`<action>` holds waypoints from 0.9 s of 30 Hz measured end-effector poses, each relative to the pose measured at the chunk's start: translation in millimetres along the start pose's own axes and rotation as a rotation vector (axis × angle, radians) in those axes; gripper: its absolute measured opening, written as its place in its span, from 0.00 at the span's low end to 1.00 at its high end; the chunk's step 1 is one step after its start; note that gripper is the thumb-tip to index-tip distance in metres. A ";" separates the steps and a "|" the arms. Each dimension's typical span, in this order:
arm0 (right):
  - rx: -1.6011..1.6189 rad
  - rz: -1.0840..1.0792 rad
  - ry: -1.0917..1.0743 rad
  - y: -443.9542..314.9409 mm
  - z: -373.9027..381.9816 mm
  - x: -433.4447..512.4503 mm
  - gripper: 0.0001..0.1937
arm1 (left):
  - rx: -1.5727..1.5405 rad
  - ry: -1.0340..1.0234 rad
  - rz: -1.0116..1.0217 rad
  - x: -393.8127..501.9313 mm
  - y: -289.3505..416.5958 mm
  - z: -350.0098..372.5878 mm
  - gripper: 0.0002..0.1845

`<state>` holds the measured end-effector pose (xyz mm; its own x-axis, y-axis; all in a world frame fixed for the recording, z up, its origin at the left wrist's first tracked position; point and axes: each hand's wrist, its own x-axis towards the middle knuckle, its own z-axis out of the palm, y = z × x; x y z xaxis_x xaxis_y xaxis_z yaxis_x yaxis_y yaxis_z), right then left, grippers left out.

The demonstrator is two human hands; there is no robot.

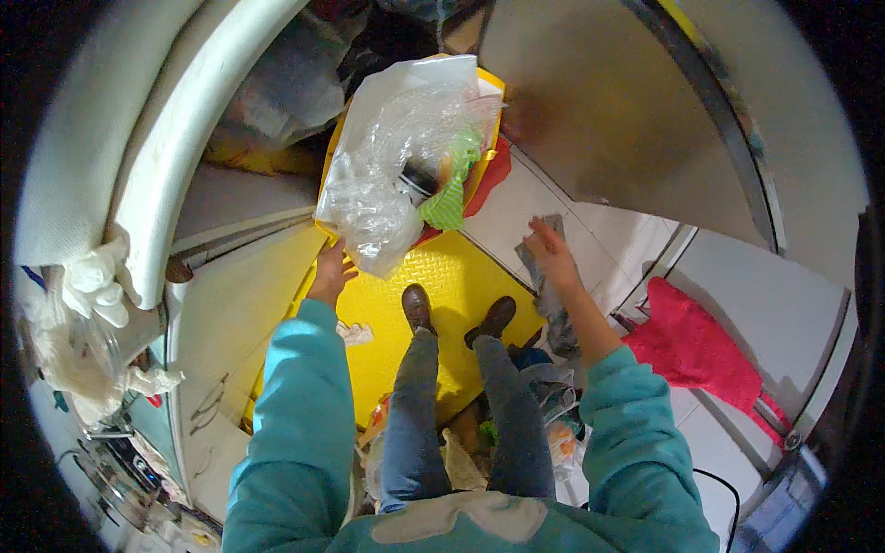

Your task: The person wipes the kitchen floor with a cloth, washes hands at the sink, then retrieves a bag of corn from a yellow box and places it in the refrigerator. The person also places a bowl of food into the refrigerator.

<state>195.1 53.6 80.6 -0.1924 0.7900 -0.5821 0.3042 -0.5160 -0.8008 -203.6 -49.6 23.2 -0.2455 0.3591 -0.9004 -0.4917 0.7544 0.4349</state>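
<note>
A yellow-rimmed container stands in front of me, heaped with clear plastic wrap, a white sheet and a green striped cloth or wrapper. A dark cylindrical item lies among them. My left hand is at the container's near left corner, fingers partly spread; whether it touches the rim cannot be told. My right hand hangs with fingers apart, right of the container, over a grey strip-like thing on the tiles, and holds nothing visible.
I stand on a yellow textured plate. A red cloth or bag hangs over a white panel at right. White gloves and plastic hang at left. Bags and loose items lie behind my feet. A large grey panel rises at upper right.
</note>
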 end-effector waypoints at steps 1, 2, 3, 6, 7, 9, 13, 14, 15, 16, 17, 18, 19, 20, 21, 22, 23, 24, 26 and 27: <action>0.000 0.024 -0.004 8.5 -4.7 -16.4 0.24 | 0.053 0.100 0.039 -18.5 3.8 6.8 0.31; 0.010 0.047 -0.009 17.3 -9.6 -30.1 0.23 | 0.106 0.210 0.083 -35.0 6.7 16.7 0.34; 0.017 0.073 0.011 25.0 -14.2 -43.7 0.23 | 0.154 0.320 0.131 -52.0 10.6 25.8 0.38; 0.039 0.089 0.051 41.3 -25.3 -82.6 0.23 | 0.131 0.215 0.304 -107.6 20.9 51.3 0.42; 0.027 0.043 0.058 43.8 -28.3 -92.8 0.23 | 0.067 0.219 0.318 -124.9 22.6 64.1 0.41; -0.001 0.015 0.066 43.5 -36.5 -108.4 0.23 | 0.211 0.220 0.319 -155.3 29.2 85.4 0.34; -0.062 -0.039 0.112 27.6 -55.6 -127.2 0.21 | 0.174 0.240 0.372 -184.5 24.0 108.3 0.35; -0.072 -0.040 0.109 22.2 -60.6 -131.1 0.21 | 0.179 0.266 0.441 -180.1 22.0 106.8 0.34; -0.078 -0.076 0.124 16.3 -66.2 -133.4 0.21 | 0.189 0.325 0.465 -171.1 19.3 101.9 0.34; -0.076 -0.067 0.120 10.7 -72.1 -134.1 0.21 | 0.186 0.323 0.461 -158.9 16.1 92.4 0.35; -0.061 -0.067 0.125 6.0 -76.7 -134.8 0.21 | 0.147 0.337 0.392 -146.0 8.6 81.1 0.35; -0.084 -0.062 0.122 2.8 -80.1 -135.9 0.21 | 0.119 0.382 0.255 -126.3 5.4 70.5 0.35; -0.094 -0.069 0.127 0.8 -83.0 -135.8 0.22 | 0.070 0.424 0.148 -104.7 0.6 61.7 0.35; -0.104 -0.073 0.130 0.6 -84.5 -135.3 0.22 | 0.104 0.470 0.136 -82.6 -6.9 55.1 0.34; -0.115 -0.079 0.131 2.1 -84.8 -134.4 0.21 | 0.116 0.508 0.157 -64.9 -16.6 45.8 0.33; -0.127 -0.083 0.128 5.4 -83.9 -133.0 0.21 | 0.486 0.340 0.270 -53.7 -23.6 29.3 0.32; -0.107 -0.093 0.113 10.5 -81.5 -131.4 0.21 | 0.660 0.246 0.432 -44.0 -28.5 17.1 0.31; -0.118 -0.056 0.098 16.9 -78.4 -129.0 0.20 | 0.544 0.266 0.367 -29.3 -29.8 17.0 0.31; -0.063 0.003 0.065 32.0 -68.5 -121.5 0.18 | 0.267 0.324 0.186 -10.3 -31.0 20.8 0.31; -0.050 -0.009 0.048 40.3 -61.6 -116.9 0.18 | 0.113 0.329 0.117 -5.4 -32.5 23.7 0.30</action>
<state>287.4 -39.2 125.0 -0.1508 0.8099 -0.5668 0.3494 -0.4926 -0.7970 -166.5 -63.1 13.7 -0.5590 0.2644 -0.7859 -0.3537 0.7813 0.5143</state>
